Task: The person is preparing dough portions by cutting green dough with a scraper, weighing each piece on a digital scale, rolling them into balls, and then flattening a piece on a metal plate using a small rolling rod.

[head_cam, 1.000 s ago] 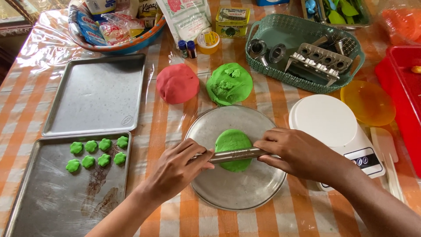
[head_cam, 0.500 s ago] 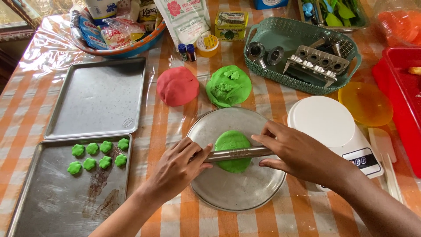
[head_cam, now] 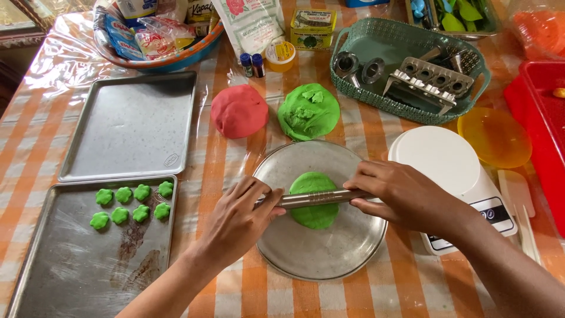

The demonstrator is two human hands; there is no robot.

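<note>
A flat piece of green dough (head_cam: pixel 315 206) lies on a round metal plate (head_cam: pixel 329 253) in the middle of the table. A thin metal rolling pin (head_cam: pixel 318 198) lies across the dough. My left hand (head_cam: pixel 238 221) presses on the pin's left end, and my right hand (head_cam: pixel 400 194) presses on its right end. Beyond the plate sit a red dough ball (head_cam: pixel 238 111) and a bigger green dough mound (head_cam: pixel 308 111).
Two metal baking trays lie at the left; the near tray (head_cam: pixel 76 271) carries several small green flower-shaped pieces (head_cam: pixel 132 203), the far tray (head_cam: pixel 132 126) is bare. A white kitchen scale (head_cam: pixel 453 171), a green basket of metal tools (head_cam: pixel 406 70), a yellow lid (head_cam: pixel 494 136) and a red bin (head_cam: pixel 544 112) stand at the right.
Both hands and the pin have stayed on the dough, shifting only a little across it. The view has drifted slightly.
</note>
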